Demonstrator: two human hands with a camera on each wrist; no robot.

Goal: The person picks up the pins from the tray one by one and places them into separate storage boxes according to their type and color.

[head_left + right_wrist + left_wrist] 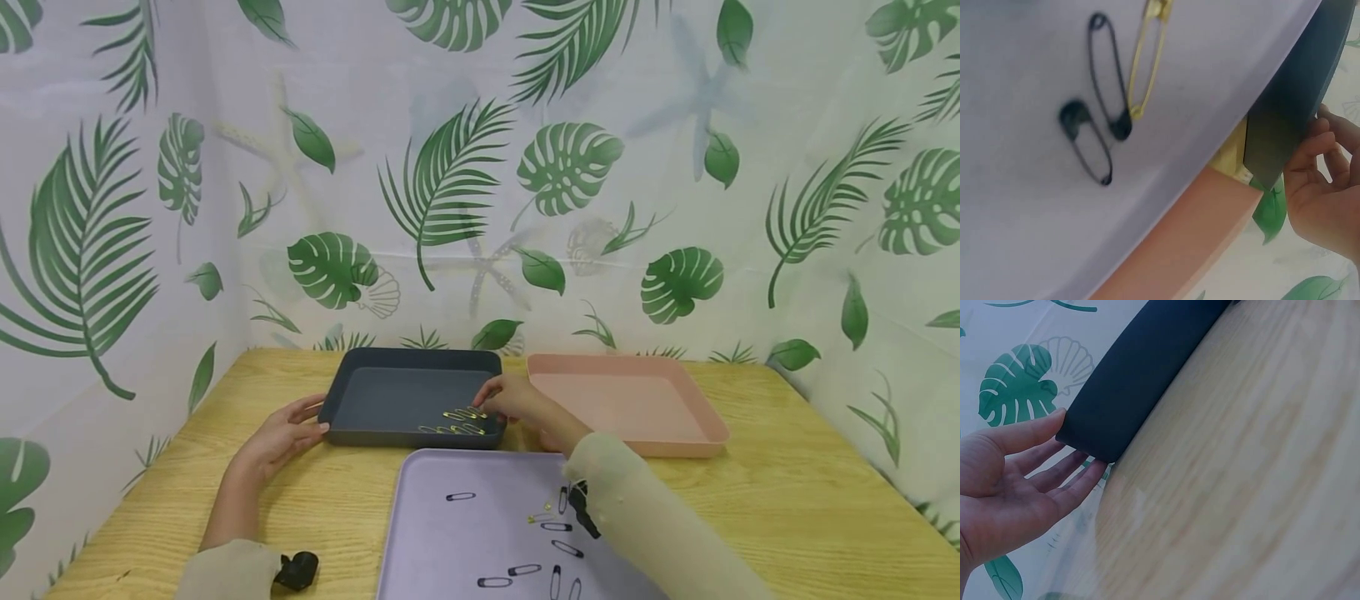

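My left hand (279,437) is at the left end of a dark blue-grey tray (408,439). Its extended fingers and thumb touch the tray's corner, as the left wrist view shows. Over the right end of that tray, my right hand (513,398) reaches in with curled fingers. Its fingertips are at the end of a row of yellow safety pins (453,415); whether they pinch one is hidden. Another row of yellow safety pins (457,429) lies nearer the tray's front wall. In the right wrist view, the tray wall (1291,106) covers the fingertips of the right hand (1322,187).
A lilac tray (427,542) in front bears several black safety pins (525,570) and a yellow safety pin (540,518). To the right of the dark tray stands a pink tray (637,408). Wooden tabletop (810,500) surrounds them, backed by a leaf-patterned cloth (480,208).
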